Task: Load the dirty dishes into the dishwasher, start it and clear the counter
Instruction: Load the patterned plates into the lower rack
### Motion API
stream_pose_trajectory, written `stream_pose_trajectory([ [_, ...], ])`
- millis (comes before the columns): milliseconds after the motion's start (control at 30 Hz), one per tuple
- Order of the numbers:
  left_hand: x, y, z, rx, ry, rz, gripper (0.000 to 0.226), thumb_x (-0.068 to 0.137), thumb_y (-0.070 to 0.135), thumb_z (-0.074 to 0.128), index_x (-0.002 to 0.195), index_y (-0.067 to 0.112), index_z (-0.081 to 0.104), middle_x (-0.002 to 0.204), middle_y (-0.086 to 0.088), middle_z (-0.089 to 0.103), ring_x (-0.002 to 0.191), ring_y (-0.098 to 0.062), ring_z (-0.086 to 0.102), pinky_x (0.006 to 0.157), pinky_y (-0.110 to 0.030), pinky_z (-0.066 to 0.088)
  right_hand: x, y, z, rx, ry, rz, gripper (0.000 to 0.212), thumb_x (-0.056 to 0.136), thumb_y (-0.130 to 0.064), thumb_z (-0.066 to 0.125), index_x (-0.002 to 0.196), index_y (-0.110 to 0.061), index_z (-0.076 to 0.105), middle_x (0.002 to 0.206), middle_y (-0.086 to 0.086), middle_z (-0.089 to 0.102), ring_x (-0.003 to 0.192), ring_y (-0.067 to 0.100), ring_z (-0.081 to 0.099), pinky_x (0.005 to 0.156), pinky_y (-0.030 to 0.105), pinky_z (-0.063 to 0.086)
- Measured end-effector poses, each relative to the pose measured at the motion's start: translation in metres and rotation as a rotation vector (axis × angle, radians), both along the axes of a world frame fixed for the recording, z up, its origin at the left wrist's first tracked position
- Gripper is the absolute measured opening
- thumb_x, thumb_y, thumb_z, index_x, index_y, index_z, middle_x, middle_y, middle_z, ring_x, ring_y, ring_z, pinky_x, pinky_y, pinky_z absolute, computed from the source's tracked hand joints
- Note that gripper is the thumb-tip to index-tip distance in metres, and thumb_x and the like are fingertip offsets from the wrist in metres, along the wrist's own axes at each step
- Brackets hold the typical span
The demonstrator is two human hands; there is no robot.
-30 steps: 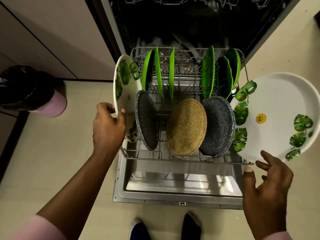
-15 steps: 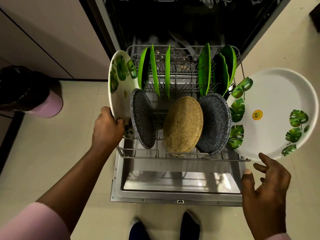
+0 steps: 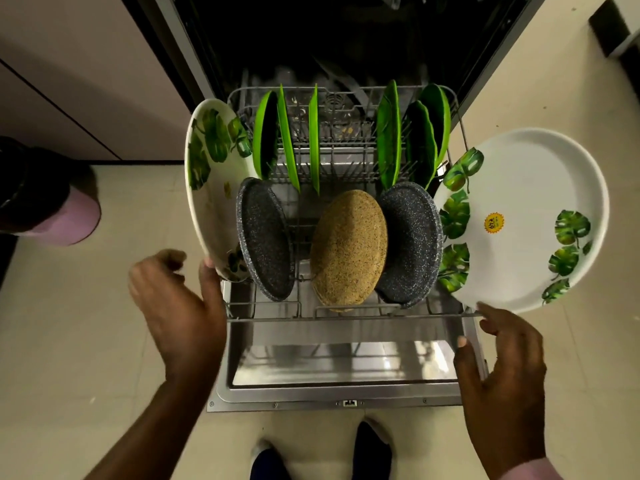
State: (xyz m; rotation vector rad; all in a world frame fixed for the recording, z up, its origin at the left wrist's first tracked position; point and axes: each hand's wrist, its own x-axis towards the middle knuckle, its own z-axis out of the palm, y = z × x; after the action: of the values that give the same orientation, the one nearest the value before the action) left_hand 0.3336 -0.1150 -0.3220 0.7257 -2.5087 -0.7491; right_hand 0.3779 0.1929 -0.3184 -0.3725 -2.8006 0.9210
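Head camera, looking down into the pulled-out lower rack (image 3: 346, 315) of the dishwasher: the left hand (image 3: 180, 306) is loose and half curled, only its thumb tip touching the bottom edge of a leaf-print plate (image 3: 213, 188) that stands on edge at the rack's left side, probably steadying it between the tines. The right hand (image 3: 502, 372), fingers spread, touches the lower rim of a second leaf-print plate (image 3: 526, 216) tilted outside the rack's right edge (price sticker on it), seemingly awaiting a slot. Green plates (image 3: 389, 136) and speckled ones (image 3: 348, 251) already stand upright so water can reach both faces.
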Motion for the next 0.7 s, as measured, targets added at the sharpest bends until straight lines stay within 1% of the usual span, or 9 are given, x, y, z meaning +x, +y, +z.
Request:
stream_pose_trajectory([
  [67,0.021,0.02,-0.004,-0.049,0.004,-0.209,0.014,0.094,0.017,0.056,0.103,0.006,0.052,0.1,-0.011,0.049,0.089,-0.027,0.045,0.078,-0.033,0.035,0.0,0.0,-0.006,0.038,0.03,0.087,0.034,0.089,-0.014,0.062,0.123,-0.016,0.055,0.119,0.007,0.052,0.11,0.025,0.049,0.089,0.044,0.045],
  [133,0.037,0.04,-0.017,-0.05,-0.08,-0.436,0.01,0.089,0.008,0.062,0.098,0.009,0.058,0.097,-0.007,0.055,0.088,-0.024,0.048,0.075,-0.024,0.031,0.0,0.0,-0.016,0.067,0.033,0.155,0.03,0.092,-0.028,0.051,0.118,-0.015,0.058,0.113,0.005,0.056,0.107,0.021,0.049,0.089,0.032,0.04],
  [200,0.044,0.056,-0.033,-0.008,-0.187,-0.576,0.025,0.084,0.004,0.07,0.105,0.012,0.061,0.102,-0.003,0.058,0.091,-0.018,0.053,0.076,-0.021,0.038,-0.003,-0.001,-0.026,0.081,0.023,0.223,0.031,0.092,-0.03,0.044,0.112,-0.013,0.062,0.107,0.004,0.059,0.101,0.021,0.052,0.088,0.024,0.037],
  [333,0.041,0.079,-0.054,0.018,-0.309,-0.738,0.051,0.076,0.011,0.079,0.122,0.014,0.058,0.111,-0.002,0.061,0.094,-0.014,0.061,0.068,-0.02,0.052,-0.011,-0.007,-0.044,0.141,0.015,0.302,0.026,0.092,-0.028,0.045,0.101,-0.013,0.065,0.096,0.001,0.061,0.091,0.02,0.055,0.08,0.024,0.042],
  [400,0.035,0.084,-0.062,0.032,-0.337,-0.762,0.055,0.078,0.014,0.077,0.127,0.018,0.052,0.113,-0.001,0.06,0.092,-0.014,0.063,0.061,-0.023,0.056,-0.014,-0.009,-0.054,0.177,0.0,0.315,0.023,0.094,-0.027,0.049,0.103,-0.013,0.064,0.097,0.001,0.06,0.091,0.019,0.055,0.078,0.025,0.045],
  [467,0.031,0.086,-0.067,0.044,-0.339,-0.747,0.049,0.083,0.014,0.072,0.128,0.019,0.052,0.112,0.001,0.057,0.091,-0.014,0.062,0.059,-0.029,0.057,-0.015,-0.01,-0.066,0.198,-0.036,0.33,0.018,0.092,-0.017,0.06,0.109,-0.013,0.064,0.103,0.002,0.059,0.095,0.018,0.055,0.083,0.023,0.045],
  [533,0.026,0.086,-0.066,0.025,-0.335,-0.72,0.04,0.084,0.012,0.072,0.12,0.018,0.058,0.107,0.001,0.057,0.087,-0.016,0.061,0.058,-0.033,0.056,-0.018,-0.011,-0.076,0.208,-0.086,0.365,0.031,0.084,-0.006,0.069,0.114,-0.013,0.064,0.108,0.003,0.06,0.099,0.017,0.057,0.085,0.021,0.045],
  [633,0.019,0.086,-0.063,-0.029,-0.344,-0.702,0.027,0.08,0.006,0.074,0.103,0.016,0.063,0.098,0.002,0.054,0.08,-0.015,0.054,0.053,-0.032,0.051,-0.023,-0.013,-0.082,0.194,-0.132,0.392,0.042,0.081,0.0,0.069,0.118,-0.016,0.057,0.112,0.005,0.058,0.096,0.023,0.061,0.076,0.033,0.056],
  [700,0.015,0.087,-0.063,-0.053,-0.366,-0.711,0.025,0.079,0.004,0.075,0.095,0.018,0.06,0.095,0.004,0.051,0.078,-0.013,0.049,0.05,-0.03,0.048,-0.029,-0.013,-0.08,0.221,-0.119,0.404,0.047,0.078,0.003,0.071,0.115,-0.018,0.054,0.109,0.006,0.057,0.09,0.023,0.06,0.066,0.032,0.055],
])
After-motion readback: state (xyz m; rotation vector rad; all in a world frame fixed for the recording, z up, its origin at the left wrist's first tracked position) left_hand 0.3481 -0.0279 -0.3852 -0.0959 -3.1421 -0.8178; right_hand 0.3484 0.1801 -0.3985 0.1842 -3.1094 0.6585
